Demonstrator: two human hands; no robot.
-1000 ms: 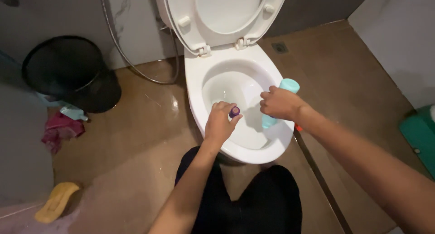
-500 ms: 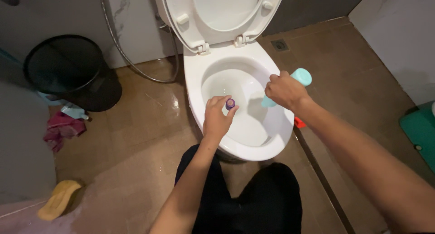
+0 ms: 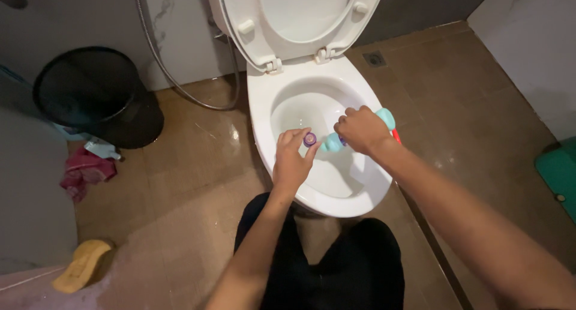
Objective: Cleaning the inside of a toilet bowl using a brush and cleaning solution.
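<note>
Head view | right hand [image 3: 362, 130] grips teal bottle [image 3: 331, 142] | left hand [image 3: 292, 161] pinches purple cap [image 3: 310, 140] beside it

Both bare forearms are reaching forward and converging, the left hand [image 3: 292, 159] curling its fingertips in a pinch while the right hand [image 3: 360, 130] is closing in a fist-like grip.

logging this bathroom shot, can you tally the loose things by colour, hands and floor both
Turquoise: 1, the turquoise plastic bottle in the right hand
Purple: 1, the small purple round cap in the left hand
Black: 1, the black round waste bin
Pink: 1, the crumpled pink cloth
Yellow: 1, the yellow sponge
Total: 5
</note>
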